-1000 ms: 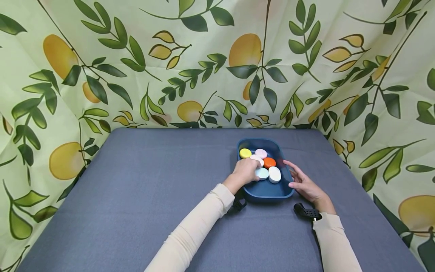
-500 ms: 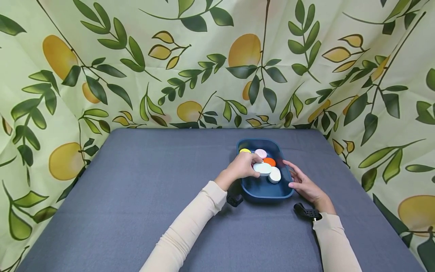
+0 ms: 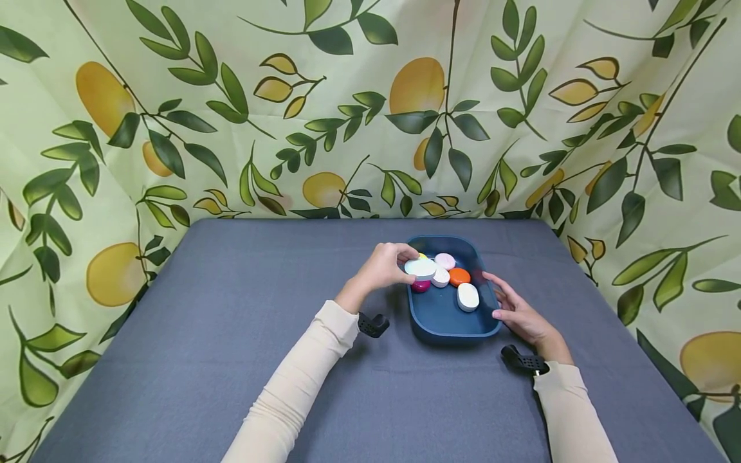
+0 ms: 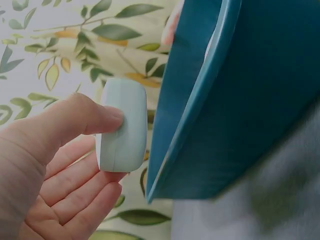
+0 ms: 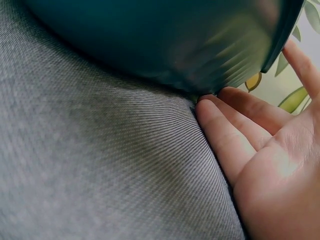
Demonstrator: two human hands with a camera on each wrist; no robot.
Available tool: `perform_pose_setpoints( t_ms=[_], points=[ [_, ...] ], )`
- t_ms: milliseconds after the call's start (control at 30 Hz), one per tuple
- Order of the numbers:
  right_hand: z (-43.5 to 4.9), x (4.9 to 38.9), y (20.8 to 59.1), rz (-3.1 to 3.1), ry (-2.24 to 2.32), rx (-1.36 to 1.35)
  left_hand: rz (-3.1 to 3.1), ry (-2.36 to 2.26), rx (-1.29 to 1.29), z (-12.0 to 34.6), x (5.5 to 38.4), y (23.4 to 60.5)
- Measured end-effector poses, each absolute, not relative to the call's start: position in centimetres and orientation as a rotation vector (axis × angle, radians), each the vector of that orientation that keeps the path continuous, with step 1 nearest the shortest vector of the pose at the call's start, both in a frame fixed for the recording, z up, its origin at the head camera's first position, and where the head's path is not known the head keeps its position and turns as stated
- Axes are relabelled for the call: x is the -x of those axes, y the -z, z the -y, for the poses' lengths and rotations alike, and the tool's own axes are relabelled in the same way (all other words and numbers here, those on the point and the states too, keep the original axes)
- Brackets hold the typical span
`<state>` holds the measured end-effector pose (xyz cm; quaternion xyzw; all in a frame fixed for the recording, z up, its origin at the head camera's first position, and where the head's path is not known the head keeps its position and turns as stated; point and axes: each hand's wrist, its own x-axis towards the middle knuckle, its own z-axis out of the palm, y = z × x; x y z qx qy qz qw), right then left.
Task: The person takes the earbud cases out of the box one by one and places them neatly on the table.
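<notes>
My left hand [image 3: 383, 267] pinches a pale mint bar of soap [image 3: 420, 269] above the left rim of a blue plastic bin [image 3: 448, 326]. In the left wrist view the thumb presses one face of the soap [image 4: 125, 132], beside the bin's wall [image 4: 240, 115]. Inside the bin lie a white soap [image 3: 467, 298], an orange one [image 3: 460, 277], a lilac one [image 3: 444, 260], a smaller white one [image 3: 442, 278] and a magenta one [image 3: 421, 287]. A yellow soap is mostly hidden behind the held bar. My right hand [image 3: 523, 319] rests with loosely bent fingers against the bin's right side.
The bin stands on a table with a grey-blue cloth [image 3: 260, 308], right of its middle. A curtain [image 3: 359, 116] printed with leaves and fruit hangs behind and at both sides. Black wrist straps [image 3: 373, 325] show below the hands.
My left hand has lifted the mint soap from among the others and carried it left and back to the bin's left rim, uncovering the magenta soap. The right hand has stayed at the bin.
</notes>
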<state>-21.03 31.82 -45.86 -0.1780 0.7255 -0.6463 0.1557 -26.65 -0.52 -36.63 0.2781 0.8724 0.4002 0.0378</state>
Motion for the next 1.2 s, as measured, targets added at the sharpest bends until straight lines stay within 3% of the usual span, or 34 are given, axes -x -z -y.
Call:
perform_pose_setpoints(
  t_ms=[567, 1200],
  points=[
    [-32.0, 21.9, 45.1, -2.093, 1.832, 0.477, -2.773, -1.253, -0.712, 6.7, 28.6, 38.5],
    [-31.7, 21.8, 45.4, -2.136, 1.792, 0.359, -2.778, -1.189, -0.561, 7.1, 30.8, 42.2]
  ],
)
